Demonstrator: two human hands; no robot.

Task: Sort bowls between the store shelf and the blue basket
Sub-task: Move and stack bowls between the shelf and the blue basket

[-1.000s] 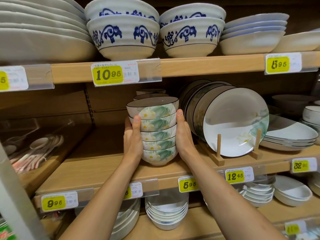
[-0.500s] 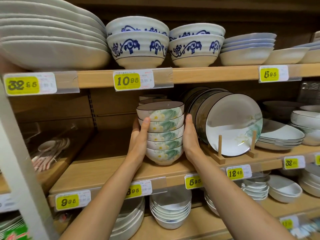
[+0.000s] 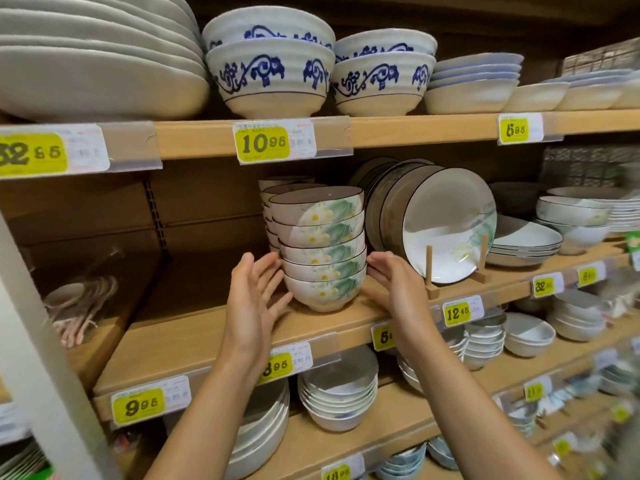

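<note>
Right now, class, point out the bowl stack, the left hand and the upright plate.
bowl stack (image 3: 323, 252): head view, side of its middle bowl.
left hand (image 3: 251, 292): head view, middle of the hand.
upright plate (image 3: 446, 230): head view, inner face.

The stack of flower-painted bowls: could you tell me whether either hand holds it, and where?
Nothing is held. The left hand and right hand flank the stack of white flower-painted ceramic bowls with straight, open fingers.

White stacked bowls (image 3: 322, 251) bear green leaves and white-yellow flowers — upper bowls (image 3: 270, 76) blue scrollwork.
</note>
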